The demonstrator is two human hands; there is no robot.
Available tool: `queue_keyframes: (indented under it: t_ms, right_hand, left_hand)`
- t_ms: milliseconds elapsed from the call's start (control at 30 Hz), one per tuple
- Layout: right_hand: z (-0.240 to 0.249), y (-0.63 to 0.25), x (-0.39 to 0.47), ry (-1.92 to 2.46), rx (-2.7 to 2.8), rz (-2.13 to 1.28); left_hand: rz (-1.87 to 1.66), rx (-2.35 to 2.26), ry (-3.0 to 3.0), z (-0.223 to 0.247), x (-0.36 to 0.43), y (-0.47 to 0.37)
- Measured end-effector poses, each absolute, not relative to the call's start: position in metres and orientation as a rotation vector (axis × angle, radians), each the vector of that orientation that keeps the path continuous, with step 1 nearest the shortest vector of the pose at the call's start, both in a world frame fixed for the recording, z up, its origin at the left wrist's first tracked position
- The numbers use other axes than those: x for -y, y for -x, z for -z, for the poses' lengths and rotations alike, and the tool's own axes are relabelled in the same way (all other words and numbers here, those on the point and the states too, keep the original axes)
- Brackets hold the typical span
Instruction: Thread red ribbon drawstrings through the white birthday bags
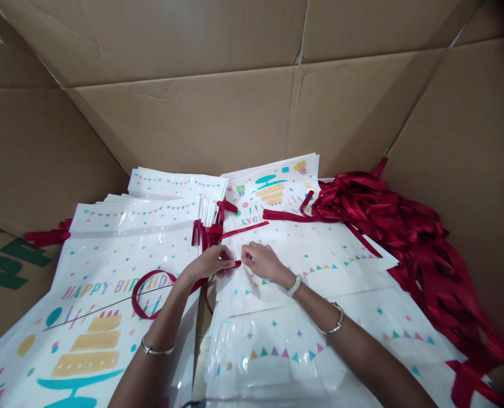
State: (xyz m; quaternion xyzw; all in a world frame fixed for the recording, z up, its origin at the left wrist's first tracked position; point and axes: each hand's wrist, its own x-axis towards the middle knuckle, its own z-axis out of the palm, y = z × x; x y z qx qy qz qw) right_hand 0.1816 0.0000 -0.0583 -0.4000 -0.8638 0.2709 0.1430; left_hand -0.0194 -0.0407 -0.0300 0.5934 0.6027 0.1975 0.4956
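My left hand (212, 262) is closed in a pinch on a red ribbon (237, 264), whose short end pokes out past the fingertips. The ribbon runs back under the wrist and curls into a loop over the left stack. Close beside it, my right hand (263, 262) has its fingers curled on the edge of a white printed gift bag (286, 292), which creases upward below the fingers. What lies between those fingertips is partly hidden. Colourful bunting and stars decorate this bag. Left of my hands lies a stack of "Happy Birthday" bags (120, 249) with a cake print.
A large heap of red ribbons (388, 215) spills down the right side. More printed bags (273, 187) lie at the back, some with red ribbon knots (209, 232) at their edges. Tall cardboard walls (184, 119) enclose the back and sides.
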Motion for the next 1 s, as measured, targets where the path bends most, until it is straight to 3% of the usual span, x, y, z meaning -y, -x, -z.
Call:
queue_keyframes:
  t_ms: [500,867,1000]
  right_hand:
    - [0.051,-0.184,0.006,1.159,2.575,-0.671]
    - [0.054,-0.183,0.003,1.166,2.569,-0.703]
    - [0.056,-0.183,0.002,1.152,2.555,-0.714]
  left_hand:
    - [-0.265,-1.335,-1.33,0.021,0.05,0.075]
    - [-0.165,-1.572,-1.144,-0.021,0.116,0.156]
    - [-0.246,-1.911,-1.043,-0.039,0.144,0.156]
